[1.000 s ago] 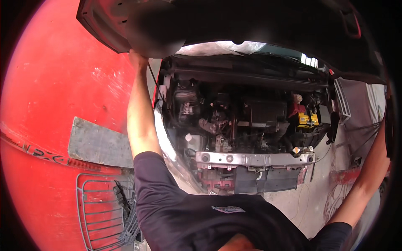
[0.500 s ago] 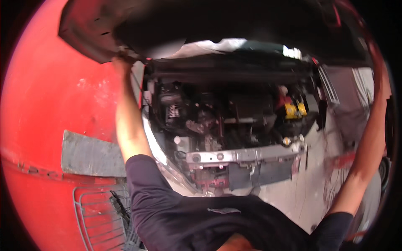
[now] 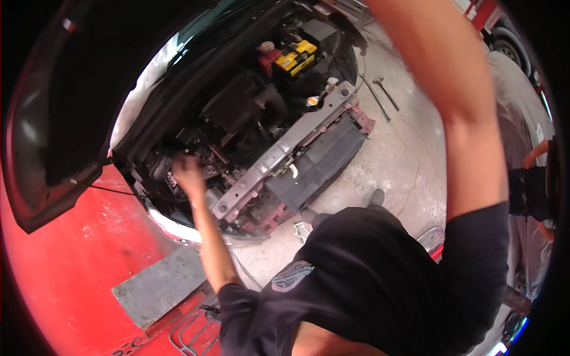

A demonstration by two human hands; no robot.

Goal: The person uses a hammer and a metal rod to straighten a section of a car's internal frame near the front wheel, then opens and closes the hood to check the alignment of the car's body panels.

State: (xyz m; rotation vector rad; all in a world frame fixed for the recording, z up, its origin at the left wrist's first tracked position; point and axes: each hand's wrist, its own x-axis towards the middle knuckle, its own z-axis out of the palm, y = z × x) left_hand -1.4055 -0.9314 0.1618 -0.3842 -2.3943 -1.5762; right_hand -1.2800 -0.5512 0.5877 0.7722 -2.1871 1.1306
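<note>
My left hand (image 3: 189, 173) is blurred over the near left end of the dark, crowded engine bay (image 3: 178, 209), so I cannot tell whether it is open, closed or gripping a part; nor can I tell if the fingertips touch anything. My right hand is out of view: the bare right forearm (image 3: 472, 157) runs up past the top edge, and its grip does not show.

Beyond my left fingers sits a broad, boxy black plastic cover (image 3: 233, 110) in the middle of the bay. Just to the right of my left wrist begins a long silver metal crossbar (image 3: 284, 151), which slants up to the right, with a flat dark-grey panel (image 3: 329, 159) in front of it. At the far end of the bay stands a yellow-and-black rectangular battery (image 3: 297, 57), just beside a red part with a pale round cap (image 3: 266, 46).

The large black hood (image 3: 29, 142) is raised at the left, and a thin black rod (image 3: 113, 190) spans from it to the bay's edge. Below it, a flat grey metal sheet (image 3: 160, 286) lies against a glossy red surface (image 3: 83, 261).

To the right, 2 long metal tools (image 3: 386, 94) lie near each other on the pale grey floor (image 3: 409, 178), and a co-worker's dark sleeve or clothing (image 3: 527, 191) shows near the rim.
</note>
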